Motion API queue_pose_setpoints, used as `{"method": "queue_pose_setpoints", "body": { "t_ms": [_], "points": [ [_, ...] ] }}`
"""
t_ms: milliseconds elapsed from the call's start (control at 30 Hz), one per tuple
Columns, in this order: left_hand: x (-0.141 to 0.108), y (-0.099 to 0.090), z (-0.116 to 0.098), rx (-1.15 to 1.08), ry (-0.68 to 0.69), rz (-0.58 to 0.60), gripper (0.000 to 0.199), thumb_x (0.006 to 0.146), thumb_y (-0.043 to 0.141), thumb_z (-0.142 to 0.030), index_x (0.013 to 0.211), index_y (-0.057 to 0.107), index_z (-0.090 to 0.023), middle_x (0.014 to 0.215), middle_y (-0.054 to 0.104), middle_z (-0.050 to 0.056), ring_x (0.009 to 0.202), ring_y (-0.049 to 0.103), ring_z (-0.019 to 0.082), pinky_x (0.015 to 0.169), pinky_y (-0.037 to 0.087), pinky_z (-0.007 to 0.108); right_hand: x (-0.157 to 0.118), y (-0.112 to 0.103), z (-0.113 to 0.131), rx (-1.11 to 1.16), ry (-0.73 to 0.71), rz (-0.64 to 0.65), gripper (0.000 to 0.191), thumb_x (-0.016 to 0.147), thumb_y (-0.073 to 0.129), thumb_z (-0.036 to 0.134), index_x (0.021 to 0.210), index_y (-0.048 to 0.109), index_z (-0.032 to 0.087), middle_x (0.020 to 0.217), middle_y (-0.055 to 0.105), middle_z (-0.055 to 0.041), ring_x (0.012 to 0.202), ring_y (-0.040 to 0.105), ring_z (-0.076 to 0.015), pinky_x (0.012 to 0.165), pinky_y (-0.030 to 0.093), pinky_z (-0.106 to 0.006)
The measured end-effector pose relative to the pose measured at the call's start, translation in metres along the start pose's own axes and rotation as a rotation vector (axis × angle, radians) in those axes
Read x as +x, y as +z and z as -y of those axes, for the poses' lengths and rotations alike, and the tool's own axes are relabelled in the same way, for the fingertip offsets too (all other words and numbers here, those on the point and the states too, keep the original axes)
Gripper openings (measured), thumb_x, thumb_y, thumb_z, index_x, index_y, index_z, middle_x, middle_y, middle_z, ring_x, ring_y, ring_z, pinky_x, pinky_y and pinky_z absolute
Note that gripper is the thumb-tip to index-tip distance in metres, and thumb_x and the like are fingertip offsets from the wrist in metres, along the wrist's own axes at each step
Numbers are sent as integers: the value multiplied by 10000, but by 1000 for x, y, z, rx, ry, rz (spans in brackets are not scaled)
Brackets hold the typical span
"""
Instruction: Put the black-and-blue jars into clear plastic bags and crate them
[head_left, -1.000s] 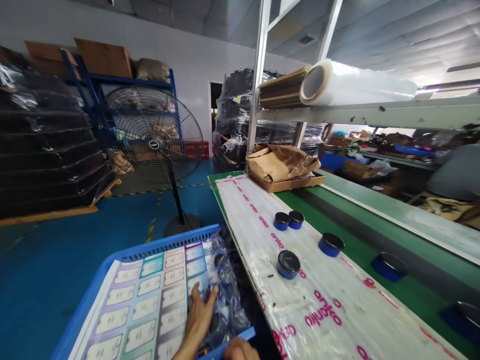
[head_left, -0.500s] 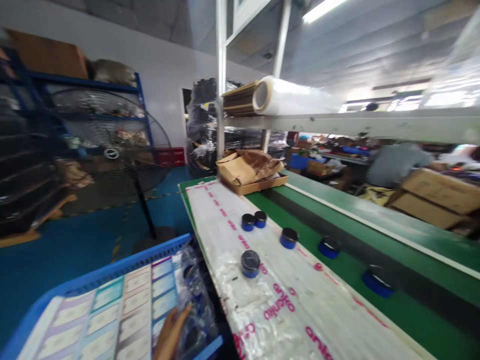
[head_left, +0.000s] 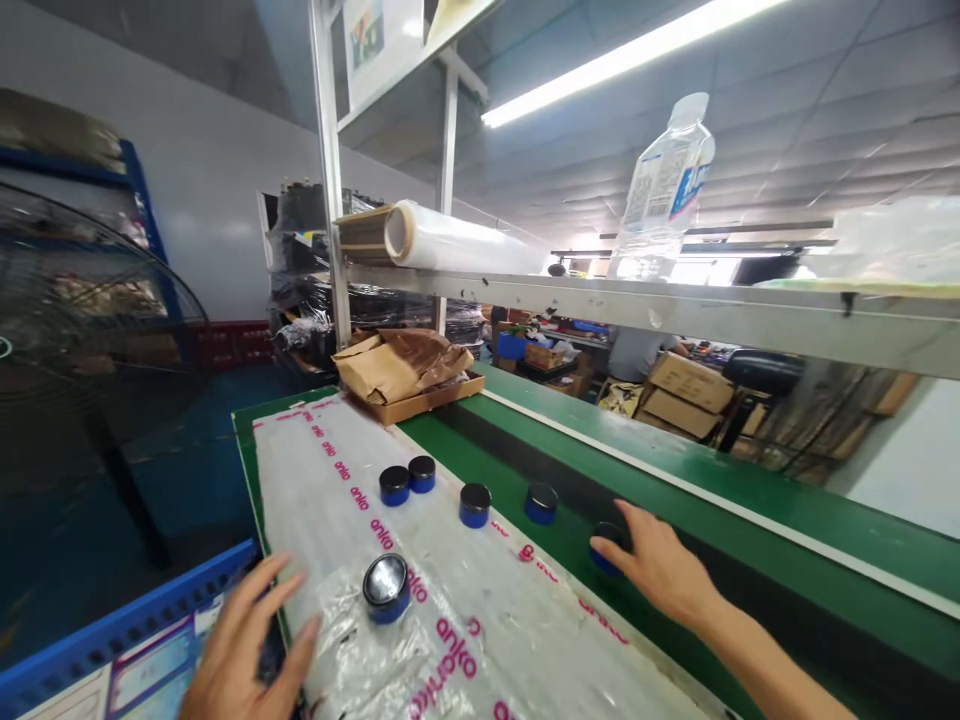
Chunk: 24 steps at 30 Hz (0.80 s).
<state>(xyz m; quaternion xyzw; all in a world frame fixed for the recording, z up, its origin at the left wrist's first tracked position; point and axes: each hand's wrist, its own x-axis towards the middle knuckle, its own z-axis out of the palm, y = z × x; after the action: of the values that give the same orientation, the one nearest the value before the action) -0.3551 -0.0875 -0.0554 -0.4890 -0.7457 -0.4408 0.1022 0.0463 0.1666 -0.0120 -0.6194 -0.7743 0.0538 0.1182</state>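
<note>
Several small round containers with black tops and blue sides stand on the bench. The nearest container (head_left: 386, 588) is on the white printed sheet (head_left: 442, 570), to the right of my left hand (head_left: 251, 640). That hand hangs over the sheet's left edge, fingers spread and holding nothing. My right hand (head_left: 656, 560) reaches over the green surface, with thumb and fingers around the rightmost container (head_left: 606, 548), which is partly hidden. Another container (head_left: 541, 503) stands on the green surface, and one more (head_left: 475, 505) by the sheet's right edge. A pair (head_left: 394, 485) sits farther back.
A blue crate (head_left: 135, 625) with printed sheets is at the lower left. Brown paper (head_left: 405, 365) lies in a shallow carton at the far end. Above the bench, a shelf (head_left: 675, 305) bears a plastic roll (head_left: 465, 240) and a bottle (head_left: 664, 190). A fan stands at left.
The view has turned right. My right hand has come into view at the rightmost container. One hand was low over the crate before; now my left hand is spread beside the sheet.
</note>
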Motion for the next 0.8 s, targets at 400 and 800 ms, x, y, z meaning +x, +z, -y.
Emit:
{"method": "queue_pose_setpoints", "body": {
  "t_ms": [400, 800],
  "points": [
    [127, 113, -120, -23, 317, 764, 685, 814, 683, -302, 1462, 482, -206, 1549, 468, 113, 1397, 479, 287, 1178, 381, 418, 77, 50, 55, -3, -142, 125, 459, 957, 676, 367, 1370, 551, 208, 1360, 602, -102, 1166, 625, -288, 964, 533, -517],
    [105, 148, -147, -14, 431, 922, 755, 710, 678, -99, 1435, 508, -227, 1371, 602, 116, 1247, 603, 334, 1060, 487, 445, 13, 10, 54, 237, -341, 188, 647, 763, 687, 308, 1394, 587, 207, 1285, 715, -80, 1140, 672, -278, 964, 485, -336]
  ]
}}
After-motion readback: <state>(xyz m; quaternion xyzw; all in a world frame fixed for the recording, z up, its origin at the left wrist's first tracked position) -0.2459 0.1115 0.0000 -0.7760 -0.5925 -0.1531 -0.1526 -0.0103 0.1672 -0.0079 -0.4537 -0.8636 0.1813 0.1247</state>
